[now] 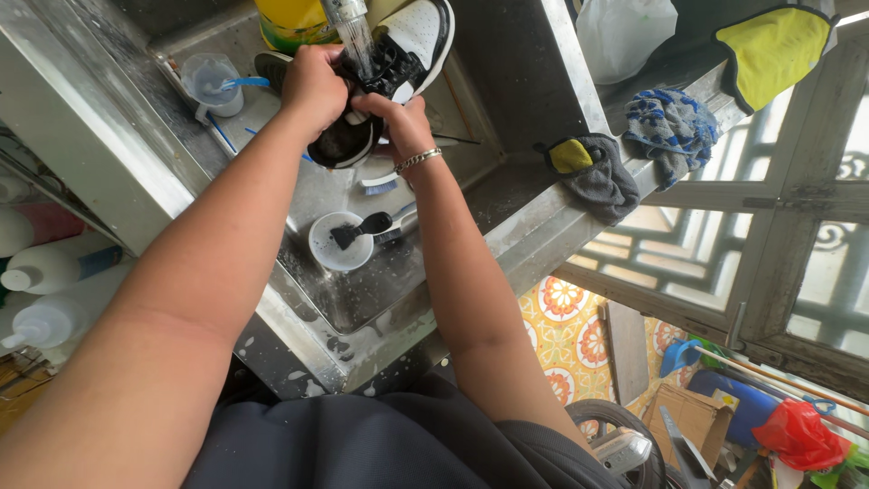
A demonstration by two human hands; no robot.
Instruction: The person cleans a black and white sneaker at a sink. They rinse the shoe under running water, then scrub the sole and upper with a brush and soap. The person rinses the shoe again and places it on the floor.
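We held a black and white sports shoe in the upper middle of the frame, under the stream of water that fell from the metal tap. Our left hand grasped the dark heel end of the shoe, and our right hand closed on its side from below, with a silver bracelet on the wrist. The shoe hung over the stainless steel sink, not resting on its bottom.

In our judgement, the step in hand was rinsing, and to do it well we should have turned the shoe slowly so the water reached inside the opening, and kept both grips firm because the wet sole was probably slippery.

Below our hands, in the middle of the frame, a small white plastic bowl held a black brush. A clear plastic measuring cup stood at the upper left of the sink, and a yellow plastic bottle stood behind the tap. On the right ledge lay a grey and yellow cloth and, near it, a blue patterned rag
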